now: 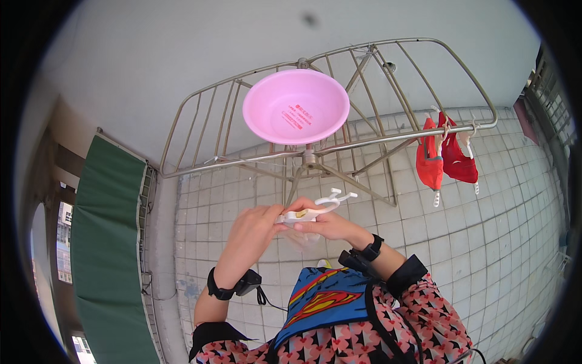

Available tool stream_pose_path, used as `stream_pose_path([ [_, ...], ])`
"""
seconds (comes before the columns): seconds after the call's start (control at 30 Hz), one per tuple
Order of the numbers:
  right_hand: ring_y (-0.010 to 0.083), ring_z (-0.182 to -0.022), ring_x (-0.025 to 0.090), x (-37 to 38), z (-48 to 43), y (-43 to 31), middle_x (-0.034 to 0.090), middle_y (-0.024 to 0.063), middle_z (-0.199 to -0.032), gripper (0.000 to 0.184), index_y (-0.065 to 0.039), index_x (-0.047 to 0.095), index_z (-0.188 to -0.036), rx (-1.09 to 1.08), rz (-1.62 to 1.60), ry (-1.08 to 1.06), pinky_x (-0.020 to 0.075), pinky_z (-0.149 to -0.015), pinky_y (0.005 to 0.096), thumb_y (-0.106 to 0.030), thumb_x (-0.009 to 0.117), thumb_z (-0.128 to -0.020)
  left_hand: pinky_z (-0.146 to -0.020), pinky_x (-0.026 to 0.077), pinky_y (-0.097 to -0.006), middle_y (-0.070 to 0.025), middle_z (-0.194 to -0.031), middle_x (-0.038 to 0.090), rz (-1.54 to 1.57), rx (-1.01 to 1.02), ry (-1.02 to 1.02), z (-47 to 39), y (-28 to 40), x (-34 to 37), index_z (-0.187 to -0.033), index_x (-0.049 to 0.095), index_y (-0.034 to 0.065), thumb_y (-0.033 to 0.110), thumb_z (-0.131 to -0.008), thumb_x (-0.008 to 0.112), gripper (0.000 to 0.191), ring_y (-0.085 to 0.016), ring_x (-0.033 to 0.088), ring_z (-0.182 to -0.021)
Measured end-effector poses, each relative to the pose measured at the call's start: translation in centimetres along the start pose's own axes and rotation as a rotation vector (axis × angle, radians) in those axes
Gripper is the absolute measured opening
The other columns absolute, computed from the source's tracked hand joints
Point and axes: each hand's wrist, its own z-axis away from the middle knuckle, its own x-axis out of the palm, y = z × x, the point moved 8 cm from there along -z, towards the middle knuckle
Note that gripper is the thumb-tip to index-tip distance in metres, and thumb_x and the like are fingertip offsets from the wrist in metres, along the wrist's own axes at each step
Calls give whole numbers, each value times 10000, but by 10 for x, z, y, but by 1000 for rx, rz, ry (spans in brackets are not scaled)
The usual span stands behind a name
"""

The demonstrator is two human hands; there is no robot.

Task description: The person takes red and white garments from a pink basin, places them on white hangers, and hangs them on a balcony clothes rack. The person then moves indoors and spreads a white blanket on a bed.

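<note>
A white plastic hanger (325, 204) with a forked end is held in front of me, above the tiled floor. My left hand (254, 230) grips its near end at the left. My right hand (334, 224) pinches its body from the right, with the thumb lying along it. The forked end points up and right, past my right fingers. Below the fingers hangs something pale and blurred (302, 239), partly hidden by my hands; I cannot tell what it is.
Ahead stands a metal folding drying rack (377, 141). On it rests a pink plastic basin (273, 111) bearing red writing. Two red cloth items (429, 159) hang at the rack's right end on pale hangers. To the left, a green sheet (107, 236) covers a railing.
</note>
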Motion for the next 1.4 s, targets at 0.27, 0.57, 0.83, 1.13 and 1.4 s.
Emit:
stream_pose_path([
  [0.27,95,-1017,492,-6,-6,-1,522,-5,-1059,275,-73,510,-1166,-76,113,50,414,-892,270,-253,606,-982,-635,424,-355,-111,-802,623,220,-155,-226,-1,-30,23,-982,558,56,234,-885,693,244,-243,596,-750],
  [0.57,199,-970,480,-6,-3,-8,455,70,-1073,255,-29,540,-1031,-50,311,58,415,-881,337,-270,600,-971,-693,460,-263,-23,-981,572,862,-188,-237,-2,-48,69,-1154,498,39,282,-900,709,409,-99,525,-803],
  [0.83,270,-961,546,-4,1,-43,481,108,-1099,285,-41,546,-1032,-128,509,129,462,-827,375,-226,700,-878,-646,421,-243,33,-771,553,1000,-298,-629,21,-58,97,-1010,572,45,315,-955,630,281,-58,502,-704],
  [1.13,228,-927,589,-22,17,-28,551,75,-1026,308,-72,590,-1119,63,342,75,481,-829,327,-263,688,-898,-806,463,-265,-29,-990,640,970,-300,-559,40,-68,89,-1161,607,-6,346,-965,620,403,-102,544,-895],
  [1.4,232,-999,591,-62,42,108,635,109,-1129,386,-77,638,-1154,131,527,-213,465,-872,366,-408,528,-988,-868,454,-279,-33,-1120,625,1190,-330,-560,59,-81,62,-1286,549,-27,273,-947,659,465,-125,535,-1013],
])
